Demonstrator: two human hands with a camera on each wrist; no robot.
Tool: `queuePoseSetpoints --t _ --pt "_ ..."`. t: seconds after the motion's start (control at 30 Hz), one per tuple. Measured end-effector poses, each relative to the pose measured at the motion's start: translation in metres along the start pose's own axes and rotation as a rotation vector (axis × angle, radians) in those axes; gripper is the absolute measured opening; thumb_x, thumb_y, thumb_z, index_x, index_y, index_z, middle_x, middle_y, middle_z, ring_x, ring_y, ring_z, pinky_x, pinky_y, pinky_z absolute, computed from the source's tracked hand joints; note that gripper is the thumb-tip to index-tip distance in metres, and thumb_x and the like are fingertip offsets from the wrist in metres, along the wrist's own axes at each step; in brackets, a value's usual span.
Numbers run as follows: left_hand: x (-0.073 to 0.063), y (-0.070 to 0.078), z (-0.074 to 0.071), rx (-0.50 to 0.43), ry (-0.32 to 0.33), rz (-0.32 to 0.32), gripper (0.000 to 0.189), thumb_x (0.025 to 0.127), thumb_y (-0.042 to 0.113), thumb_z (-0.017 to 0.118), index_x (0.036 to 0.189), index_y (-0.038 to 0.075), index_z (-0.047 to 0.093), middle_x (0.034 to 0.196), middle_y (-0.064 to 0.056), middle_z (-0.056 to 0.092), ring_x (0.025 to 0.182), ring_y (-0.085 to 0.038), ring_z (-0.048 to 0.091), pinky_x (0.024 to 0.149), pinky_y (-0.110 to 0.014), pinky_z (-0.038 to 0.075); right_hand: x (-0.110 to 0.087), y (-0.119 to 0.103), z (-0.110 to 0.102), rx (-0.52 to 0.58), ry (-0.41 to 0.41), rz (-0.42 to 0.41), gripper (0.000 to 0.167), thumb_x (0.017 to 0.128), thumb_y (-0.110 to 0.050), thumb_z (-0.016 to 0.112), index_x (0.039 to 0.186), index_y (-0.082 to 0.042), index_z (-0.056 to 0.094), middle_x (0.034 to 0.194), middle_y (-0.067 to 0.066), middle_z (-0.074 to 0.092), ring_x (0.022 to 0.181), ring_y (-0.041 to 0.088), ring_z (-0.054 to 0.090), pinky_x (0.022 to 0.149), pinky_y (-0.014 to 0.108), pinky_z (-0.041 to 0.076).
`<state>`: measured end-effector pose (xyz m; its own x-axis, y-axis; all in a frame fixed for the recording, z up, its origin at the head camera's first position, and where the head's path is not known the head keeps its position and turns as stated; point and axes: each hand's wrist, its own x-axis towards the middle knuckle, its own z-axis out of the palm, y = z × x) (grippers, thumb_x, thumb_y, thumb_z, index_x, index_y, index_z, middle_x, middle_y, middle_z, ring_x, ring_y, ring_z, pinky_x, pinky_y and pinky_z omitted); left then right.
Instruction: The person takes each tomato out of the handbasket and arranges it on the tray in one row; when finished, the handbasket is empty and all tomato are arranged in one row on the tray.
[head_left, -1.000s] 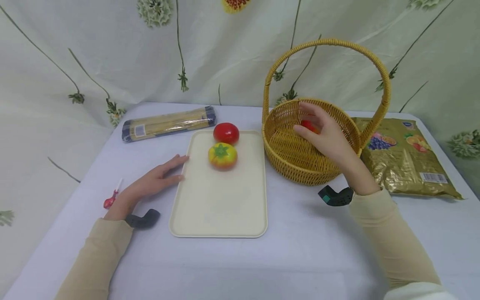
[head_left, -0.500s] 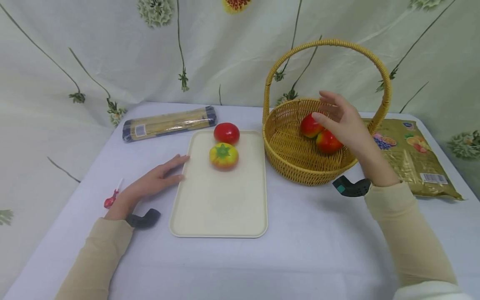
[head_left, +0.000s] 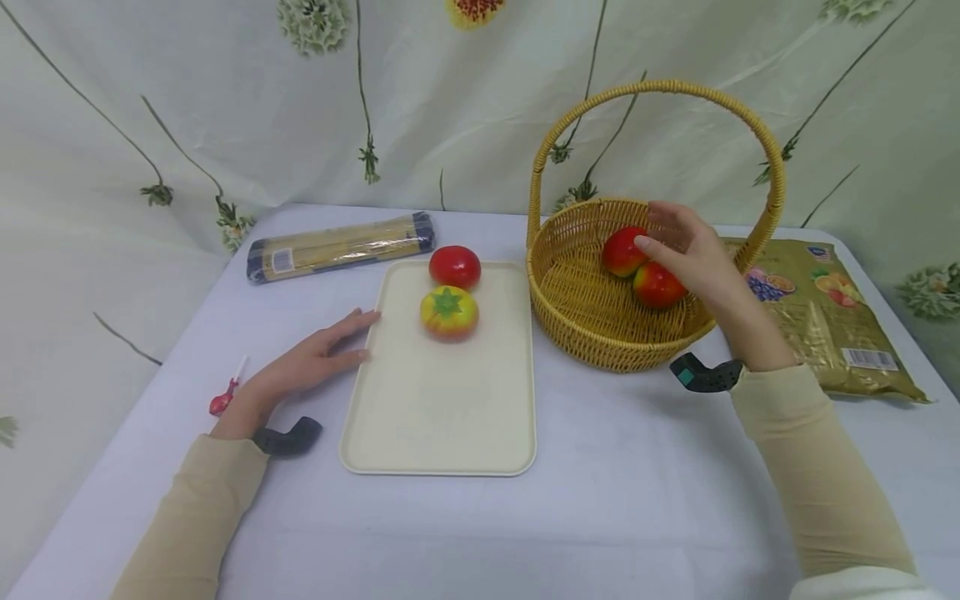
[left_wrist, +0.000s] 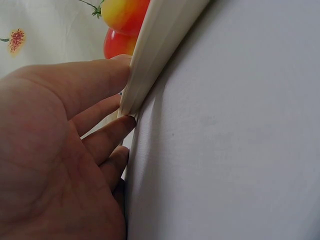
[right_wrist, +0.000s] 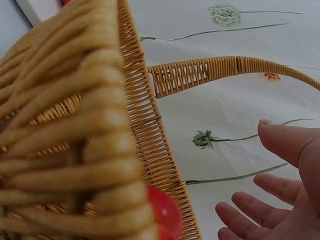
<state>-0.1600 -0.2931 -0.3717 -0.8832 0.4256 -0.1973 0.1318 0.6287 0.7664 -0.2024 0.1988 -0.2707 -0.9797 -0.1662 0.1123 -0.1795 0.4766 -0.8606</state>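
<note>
In the head view my left hand [head_left: 311, 367] touches the left edge of a cream tray [head_left: 438, 417], its thumb at the rim [left_wrist: 131, 90] in the left wrist view. A glossy red fruit [head_left: 455, 267] and a yellow-orange fruit with a green star-shaped top [head_left: 448, 313] sit together at the tray's far end. My right hand [head_left: 701, 262] hovers over the right part of a wicker basket [head_left: 577, 340], fingers spread and holding nothing. Inside the basket lie two red fruits with yellow patches, one [head_left: 624, 252] behind the other [head_left: 657, 286].
A long gold-and-black plastic package [head_left: 341, 247] lies behind the tray on the left. A gold bag with fruit pictures [head_left: 832, 325] lies right of the basket. A wrapped lollipop [head_left: 222, 398] is beside my left wrist. The tall basket handle [head_left: 660, 87] arches above; a floral cloth [head_left: 465, 108] hangs behind.
My right hand has drawn back to the right inside the basket area, first rising, then lowering slightly, uncovering the two red fruits. My left hand and the tray stay in place.
</note>
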Motion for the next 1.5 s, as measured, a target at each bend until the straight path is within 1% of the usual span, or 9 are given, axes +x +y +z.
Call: queuePoseSetpoints --t 0.3,0.6,0.9,1.07,1.3,1.5 --pt "0.001 -0.001 0.000 0.016 0.002 -0.001 0.063 0.094 0.036 0.057 0.148 0.022 0.029 0.155 -0.012 0.008 0.140 -0.029 0.002 0.108 -0.054 0.006 0.002 0.013 0.002 -0.034 0.010 0.069 0.068 0.093 -0.032 0.058 0.148 -0.011 0.025 0.146 0.018 0.031 0.131 0.037 0.030 0.103 0.056 0.026" --pt "0.001 0.000 0.000 0.020 0.005 0.017 0.062 0.094 0.034 0.057 0.148 0.021 0.029 0.155 -0.012 0.009 0.140 -0.028 0.002 0.109 -0.052 0.006 0.003 0.021 0.002 -0.045 -0.002 0.080 0.069 0.093 -0.030 0.058 0.148 -0.007 0.024 0.146 0.021 0.029 0.131 0.039 0.028 0.103 0.057 0.025" --pt "0.001 -0.001 0.001 0.016 0.005 0.018 0.062 0.094 0.034 0.057 0.148 0.020 0.029 0.155 -0.012 0.009 0.140 -0.027 0.003 0.109 -0.051 0.006 0.004 0.029 0.002 -0.078 -0.023 0.125 0.071 0.093 -0.027 0.060 0.147 -0.002 0.022 0.146 0.024 0.027 0.133 0.039 0.024 0.104 0.055 0.023" --pt "0.000 0.000 0.001 0.015 0.005 0.014 0.062 0.094 0.034 0.056 0.148 0.021 0.029 0.155 -0.011 0.009 0.140 -0.027 0.003 0.109 -0.051 0.006 0.004 0.033 0.002 -0.083 -0.019 0.150 0.070 0.093 -0.027 0.059 0.147 -0.001 0.022 0.147 0.024 0.026 0.134 0.038 0.022 0.104 0.055 0.023" --pt "0.000 0.000 0.000 0.023 0.010 0.026 0.062 0.094 0.034 0.057 0.148 0.020 0.029 0.154 -0.013 0.008 0.140 -0.029 0.003 0.109 -0.052 0.006 0.006 0.035 0.003 -0.085 -0.012 0.172 0.071 0.093 -0.027 0.059 0.147 -0.002 0.021 0.148 0.023 0.024 0.134 0.039 0.021 0.104 0.057 0.023" --pt "0.000 0.000 0.000 0.023 0.012 0.032 0.062 0.094 0.032 0.057 0.148 0.020 0.029 0.154 -0.012 0.009 0.140 -0.028 0.003 0.109 -0.051 0.006 0.008 0.037 0.003 -0.099 -0.011 0.191 0.072 0.093 -0.028 0.059 0.148 -0.002 0.019 0.148 0.023 0.023 0.134 0.040 0.019 0.104 0.057 0.022"
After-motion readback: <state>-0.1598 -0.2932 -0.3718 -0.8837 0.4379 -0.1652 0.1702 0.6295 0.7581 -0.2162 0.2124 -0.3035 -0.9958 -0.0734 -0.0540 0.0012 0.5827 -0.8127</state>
